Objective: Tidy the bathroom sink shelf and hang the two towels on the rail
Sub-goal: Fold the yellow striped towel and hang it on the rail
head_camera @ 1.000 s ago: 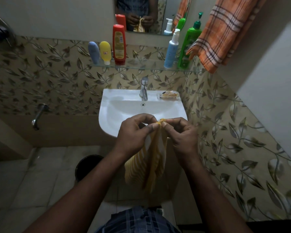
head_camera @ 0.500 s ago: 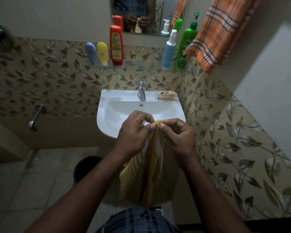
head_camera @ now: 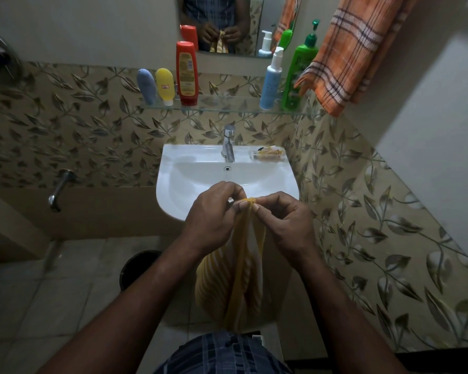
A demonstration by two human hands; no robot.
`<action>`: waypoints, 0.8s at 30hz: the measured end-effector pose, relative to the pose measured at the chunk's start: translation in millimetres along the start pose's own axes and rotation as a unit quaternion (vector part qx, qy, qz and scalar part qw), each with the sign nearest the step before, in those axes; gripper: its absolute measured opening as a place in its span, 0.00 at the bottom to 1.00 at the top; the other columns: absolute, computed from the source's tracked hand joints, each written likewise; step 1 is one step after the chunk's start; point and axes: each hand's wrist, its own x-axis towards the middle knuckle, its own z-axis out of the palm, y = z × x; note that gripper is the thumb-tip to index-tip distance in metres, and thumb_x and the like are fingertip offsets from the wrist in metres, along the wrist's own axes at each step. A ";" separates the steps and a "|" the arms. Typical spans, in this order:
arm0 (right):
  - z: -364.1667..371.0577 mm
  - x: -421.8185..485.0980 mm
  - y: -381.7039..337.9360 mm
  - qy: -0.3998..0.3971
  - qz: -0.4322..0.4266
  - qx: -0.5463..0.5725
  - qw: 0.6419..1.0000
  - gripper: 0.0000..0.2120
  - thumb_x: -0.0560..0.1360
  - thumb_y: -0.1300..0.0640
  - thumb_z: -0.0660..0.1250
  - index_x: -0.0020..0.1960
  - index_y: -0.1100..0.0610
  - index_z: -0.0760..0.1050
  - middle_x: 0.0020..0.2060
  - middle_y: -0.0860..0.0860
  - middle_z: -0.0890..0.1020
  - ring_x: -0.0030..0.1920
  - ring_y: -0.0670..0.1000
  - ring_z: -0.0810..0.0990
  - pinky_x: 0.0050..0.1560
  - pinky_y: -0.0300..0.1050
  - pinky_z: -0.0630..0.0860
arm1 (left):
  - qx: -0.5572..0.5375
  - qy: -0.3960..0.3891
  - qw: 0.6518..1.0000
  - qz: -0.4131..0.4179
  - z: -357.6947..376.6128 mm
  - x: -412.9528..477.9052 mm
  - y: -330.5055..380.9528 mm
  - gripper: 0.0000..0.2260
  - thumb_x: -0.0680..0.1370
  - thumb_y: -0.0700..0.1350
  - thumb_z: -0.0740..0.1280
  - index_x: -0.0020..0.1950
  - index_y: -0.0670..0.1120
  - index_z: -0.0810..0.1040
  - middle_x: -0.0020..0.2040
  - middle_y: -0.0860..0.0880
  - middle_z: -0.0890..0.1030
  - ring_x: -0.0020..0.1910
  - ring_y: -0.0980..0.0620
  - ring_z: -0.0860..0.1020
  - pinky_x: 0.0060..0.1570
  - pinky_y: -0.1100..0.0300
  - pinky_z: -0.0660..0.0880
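Leaf-tiled bathroom wall, white sink (head_camera: 189, 184) at centre, glass shelf (head_camera: 227, 107) at 12 o'clock above it. On the shelf: blue tube (head_camera: 146, 86), yellow tube (head_camera: 164, 86) and red bottle (head_camera: 186, 74) toward 11, white-blue pump bottle (head_camera: 270, 82) and green pump bottle (head_camera: 299, 74) toward 1. Orange checked towel (head_camera: 354, 55) hangs at 2 o'clock. My left hand (head_camera: 211, 220) and right hand (head_camera: 284, 222) meet over the sink's front rim, both pinching the top edge of the yellow striped towel (head_camera: 238, 279). The rest drapes down toward 6 o'clock between my forearms.
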 end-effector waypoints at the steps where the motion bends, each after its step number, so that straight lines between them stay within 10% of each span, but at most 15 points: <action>1: -0.2 -0.3 0.2 0.004 0.002 0.001 1.000 0.03 0.76 0.60 0.76 0.50 0.58 0.86 0.46 0.55 0.89 0.50 0.59 0.88 0.54 0.65 0.84 | -0.004 0.003 1.000 -0.003 1.5 -0.3 0.3 0.02 0.81 0.43 0.71 0.50 0.48 0.80 0.46 0.54 0.81 0.40 0.60 0.76 0.41 0.69 0.68; 15: 19.0 -5.5 0.7 0.128 0.025 0.141 0.981 0.03 0.77 0.67 0.74 0.49 0.66 0.83 0.45 0.61 0.88 0.47 0.56 0.87 0.48 0.47 0.84 | -0.179 0.110 0.976 -0.055 17.0 -5.9 2.0 0.04 0.76 0.46 0.77 0.47 0.54 0.85 0.49 0.55 0.85 0.46 0.51 0.84 0.44 0.47 0.81; 24: 10.9 -4.4 -3.2 0.069 0.013 0.089 0.994 0.05 0.77 0.67 0.75 0.52 0.68 0.83 0.46 0.59 0.89 0.48 0.55 0.89 0.48 0.44 0.84 | -0.108 0.082 0.990 -0.028 13.3 -6.0 2.3 0.01 0.79 0.45 0.73 0.50 0.49 0.83 0.49 0.56 0.82 0.43 0.57 0.80 0.43 0.58 0.77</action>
